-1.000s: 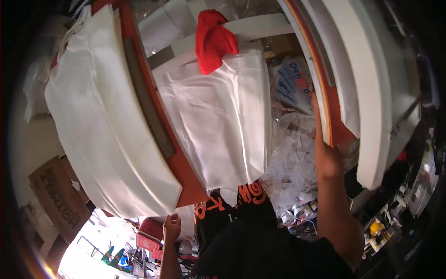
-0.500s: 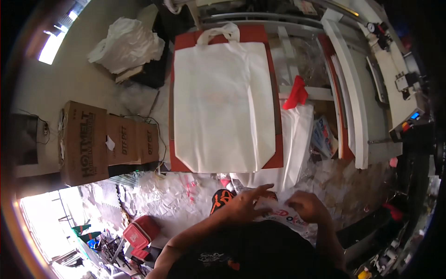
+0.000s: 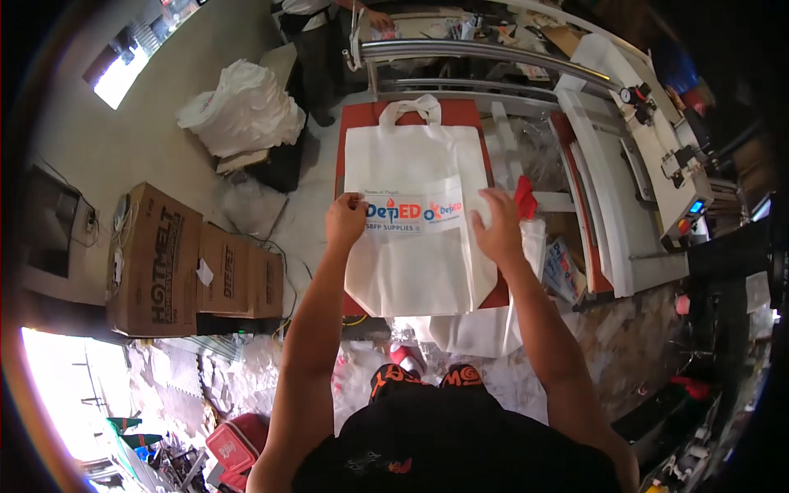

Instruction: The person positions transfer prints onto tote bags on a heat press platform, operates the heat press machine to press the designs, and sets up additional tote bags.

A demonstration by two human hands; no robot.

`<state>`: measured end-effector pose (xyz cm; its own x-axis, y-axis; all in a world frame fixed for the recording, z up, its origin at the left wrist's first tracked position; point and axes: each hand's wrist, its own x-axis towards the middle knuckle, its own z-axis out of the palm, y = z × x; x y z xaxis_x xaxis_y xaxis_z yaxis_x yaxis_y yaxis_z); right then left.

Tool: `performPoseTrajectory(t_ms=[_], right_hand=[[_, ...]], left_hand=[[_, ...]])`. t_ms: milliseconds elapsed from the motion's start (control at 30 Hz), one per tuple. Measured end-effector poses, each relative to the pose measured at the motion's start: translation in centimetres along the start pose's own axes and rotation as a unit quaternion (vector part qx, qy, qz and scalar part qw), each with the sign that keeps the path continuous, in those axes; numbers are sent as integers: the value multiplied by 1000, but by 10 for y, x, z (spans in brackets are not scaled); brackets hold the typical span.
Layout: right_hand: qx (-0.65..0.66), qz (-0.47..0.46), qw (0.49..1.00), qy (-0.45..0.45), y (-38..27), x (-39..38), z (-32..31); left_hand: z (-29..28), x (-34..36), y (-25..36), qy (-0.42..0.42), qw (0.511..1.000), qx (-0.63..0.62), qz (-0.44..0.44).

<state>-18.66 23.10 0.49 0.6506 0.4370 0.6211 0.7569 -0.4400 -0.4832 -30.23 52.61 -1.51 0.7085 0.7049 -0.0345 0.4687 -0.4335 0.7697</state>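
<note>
A white cloth tote bag [image 3: 415, 275] lies flat on a red press board [image 3: 462, 113], its loop handle at the far end. Across the bag's middle rests a clear transfer film [image 3: 394, 218] printed in blue, red and orange. My left hand [image 3: 346, 220] is at the film's left edge, fingers curled and pinching it. By the film's right edge, my right hand [image 3: 498, 228] lies over the bag with its fingers stretched out and apart from the thumb.
Right of the board stands a heat press frame [image 3: 608, 181] with a gauge and control box. A red cloth [image 3: 525, 198] hangs nearby. Cardboard boxes [image 3: 160, 259] and a pile of white bags [image 3: 242, 111] are at left. Another person [image 3: 316, 41] stands at the far side.
Both hands have moved forward from near my lap to the bag. The printed film, held low before, now lies on the bag. A person has come into view at the far side.
</note>
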Motion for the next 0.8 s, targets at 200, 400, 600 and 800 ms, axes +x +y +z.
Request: performPoseTrajectory(t_ms=[200,400,600,800], right_hand=[[-65,-13,993,-94,-5,-15,30],[-105,5,982,-154,4,-27,40],[-124,5,979,-164,8,-33,37],[-117,1,981,-156,2,-36,39]], left_hand=[[13,20,-1,5,1000,12,2],[17,23,-4,-3,999,-19,26],[17,-30,-21,92,952,105,271],[23,-63,-42,10,939,253,232]])
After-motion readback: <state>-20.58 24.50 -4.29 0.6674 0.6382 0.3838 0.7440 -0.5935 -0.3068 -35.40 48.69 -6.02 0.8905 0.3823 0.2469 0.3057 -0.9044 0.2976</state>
